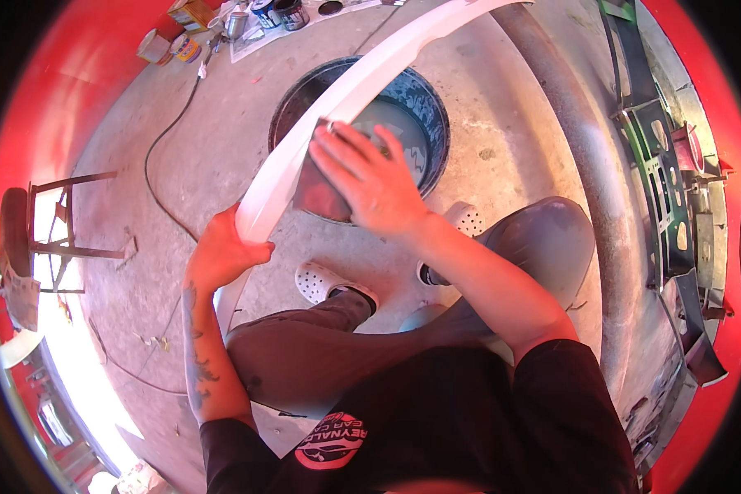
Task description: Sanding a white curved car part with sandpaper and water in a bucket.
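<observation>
A long, curved white panel strip (pixel 358 89) slants over a round dark tub (pixel 443 123) holding cloudy water. My left hand (pixel 222 249) is closed around the strip's near part, thumb across its face. Lying along the strip's right edge, my right hand (pixel 372 183) presses a dark sheet, seemingly sandpaper (pixel 314 183), against it with long fingers; the thumb is apart. The sheet's lower part hangs down over the tub's near rim. The strip's near end passes behind my left wrist.
Paint cans (pixel 291 13) stand on paper at the far left, with tubs (pixel 154 47) beside them. A dark hose (pixel 150 156) crosses the concrete floor. A metal stand (pixel 70 247) is at left. On the right are a thick curved piece (pixel 572 181) and a dark bumper frame (pixel 654 177).
</observation>
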A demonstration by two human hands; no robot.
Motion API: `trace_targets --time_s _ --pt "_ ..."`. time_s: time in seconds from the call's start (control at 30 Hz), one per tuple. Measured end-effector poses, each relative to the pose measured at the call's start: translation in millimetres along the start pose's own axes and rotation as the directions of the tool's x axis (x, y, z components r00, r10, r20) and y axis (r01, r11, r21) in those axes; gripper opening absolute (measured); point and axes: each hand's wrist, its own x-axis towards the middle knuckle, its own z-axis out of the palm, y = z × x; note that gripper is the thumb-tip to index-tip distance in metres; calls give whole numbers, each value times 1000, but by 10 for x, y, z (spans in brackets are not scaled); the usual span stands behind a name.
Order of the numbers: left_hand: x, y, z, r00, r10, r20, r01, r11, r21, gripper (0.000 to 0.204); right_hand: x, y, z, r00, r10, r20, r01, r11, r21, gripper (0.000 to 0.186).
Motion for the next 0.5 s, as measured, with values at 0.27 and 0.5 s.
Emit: trace_targets --time_s 0.27,0.5 --pt "63 18 19 1000 -21 10 20 1000 2 56 327 1146 -187 959 245 -140 -271 939 -212 66" --pt "-38 3 -28 1000 2 -18 -1 999 32 57 175 527 -110 977 203 -59 -210 967 -145 68"
